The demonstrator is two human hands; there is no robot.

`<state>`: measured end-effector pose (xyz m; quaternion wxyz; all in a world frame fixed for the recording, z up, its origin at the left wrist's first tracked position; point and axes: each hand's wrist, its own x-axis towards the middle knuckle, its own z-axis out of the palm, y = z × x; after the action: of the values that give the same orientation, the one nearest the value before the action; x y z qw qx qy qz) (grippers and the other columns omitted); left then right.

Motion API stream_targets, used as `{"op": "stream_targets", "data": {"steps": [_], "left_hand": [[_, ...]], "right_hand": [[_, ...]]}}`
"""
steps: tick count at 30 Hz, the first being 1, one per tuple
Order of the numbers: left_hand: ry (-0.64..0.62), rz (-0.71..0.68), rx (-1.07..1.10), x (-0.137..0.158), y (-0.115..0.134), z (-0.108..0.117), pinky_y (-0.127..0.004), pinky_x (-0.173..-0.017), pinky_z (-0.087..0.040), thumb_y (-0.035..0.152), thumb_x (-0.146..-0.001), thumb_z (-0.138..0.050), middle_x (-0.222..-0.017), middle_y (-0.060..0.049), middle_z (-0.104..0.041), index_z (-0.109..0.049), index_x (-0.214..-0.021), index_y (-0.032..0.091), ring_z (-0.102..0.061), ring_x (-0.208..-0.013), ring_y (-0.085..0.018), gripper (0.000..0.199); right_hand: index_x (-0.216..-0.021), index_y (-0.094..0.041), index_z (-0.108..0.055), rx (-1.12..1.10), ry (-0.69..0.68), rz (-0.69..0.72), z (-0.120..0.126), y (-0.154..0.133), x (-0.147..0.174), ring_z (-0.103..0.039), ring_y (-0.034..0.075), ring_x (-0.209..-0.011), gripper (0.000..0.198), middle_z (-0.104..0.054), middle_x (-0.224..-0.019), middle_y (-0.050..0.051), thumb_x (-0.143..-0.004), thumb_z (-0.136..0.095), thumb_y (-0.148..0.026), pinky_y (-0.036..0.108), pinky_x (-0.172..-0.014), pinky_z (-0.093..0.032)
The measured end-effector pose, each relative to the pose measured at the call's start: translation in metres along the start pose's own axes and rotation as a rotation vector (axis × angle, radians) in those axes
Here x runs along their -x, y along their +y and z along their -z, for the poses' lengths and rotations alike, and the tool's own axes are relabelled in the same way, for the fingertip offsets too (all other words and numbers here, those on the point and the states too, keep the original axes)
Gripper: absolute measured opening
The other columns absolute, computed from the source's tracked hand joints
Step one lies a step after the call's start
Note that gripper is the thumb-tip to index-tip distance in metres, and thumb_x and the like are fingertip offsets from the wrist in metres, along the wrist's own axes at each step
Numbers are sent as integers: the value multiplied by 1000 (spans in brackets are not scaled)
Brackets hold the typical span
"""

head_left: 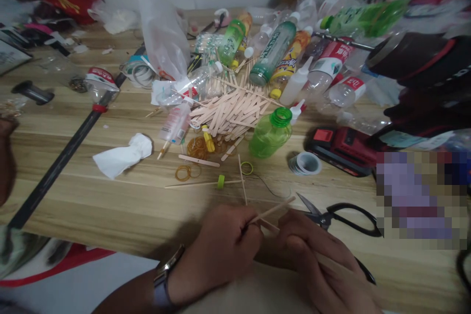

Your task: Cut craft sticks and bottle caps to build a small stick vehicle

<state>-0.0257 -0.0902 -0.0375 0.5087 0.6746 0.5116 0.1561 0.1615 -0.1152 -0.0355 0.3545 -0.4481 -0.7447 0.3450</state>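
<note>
Close to the table's near edge, my left hand, with a watch on its wrist, is closed on a thin wooden stick that points up to the right. My right hand is closed around the end of a second wooden stick, which runs between the two hands. Beyond my right fingers lie black-handled scissors, blades part open. Another thin stick reaches down toward my left hand and crosses a skewer bearing a green bottle cap.
Flat craft sticks are heaped mid-table, before several plastic bottles. Nearer stand a cut green bottle, a solder spool and a red-black battery tool. Leftward lie crumpled tissue and a dark bar. Another person's arm shows at the left edge.
</note>
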Motion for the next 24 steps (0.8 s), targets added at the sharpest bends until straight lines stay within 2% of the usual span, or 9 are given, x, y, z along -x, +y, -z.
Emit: {"op": "stream_targets", "data": {"steps": [5, 9, 13, 19, 24], "left_hand": [[42, -32, -57, 4, 6, 2, -27, -64, -37, 24, -88, -41, -73, -2, -65, -60, -75, 20, -55, -69, -17, 24], [34, -24, -74, 6, 8, 3, -28, -69, -40, 24, -87, -42, -78, -3, -68, -64, -78, 21, -58, -75, -18, 24], [6, 4, -98, 6, 5, 3, -27, -65, -37, 22, -85, -44, -75, -2, -68, -63, -74, 20, -57, -71, -17, 22], [-17, 33, -138, 2, -1, 0, -28, -55, -26, 21, -82, -46, -65, 0, -64, -59, -67, 19, -52, -61, -14, 20], [71, 24, -271, -3, -5, -5, -29, -55, -23, 21, -79, -49, -65, -2, -66, -58, -62, 19, -54, -62, -16, 19]], "right_hand": [[-83, -24, -49, -22, 36, -26, -2, 1, 3, -53, 9, -62, 25, -52, -72, -6, -104, -36, -19, 17, -57, -42], [-82, -24, -49, 4, 33, -23, -1, -2, 3, -53, 9, -60, 25, -52, -70, -7, -104, -38, -18, 17, -57, -43], [-84, -25, -50, 20, 12, -5, 0, -4, 2, -56, 9, -62, 23, -55, -72, -6, -103, -39, -18, 17, -59, -46], [-86, -26, -54, 19, 29, 26, -3, -3, 0, -62, 9, -69, 22, -61, -77, -7, -103, -43, -19, 16, -65, -50], [-89, -26, -55, 82, 5, 32, -4, -2, 1, -65, 13, -77, 18, -64, -83, -4, -103, -44, -22, 21, -71, -53]]}}
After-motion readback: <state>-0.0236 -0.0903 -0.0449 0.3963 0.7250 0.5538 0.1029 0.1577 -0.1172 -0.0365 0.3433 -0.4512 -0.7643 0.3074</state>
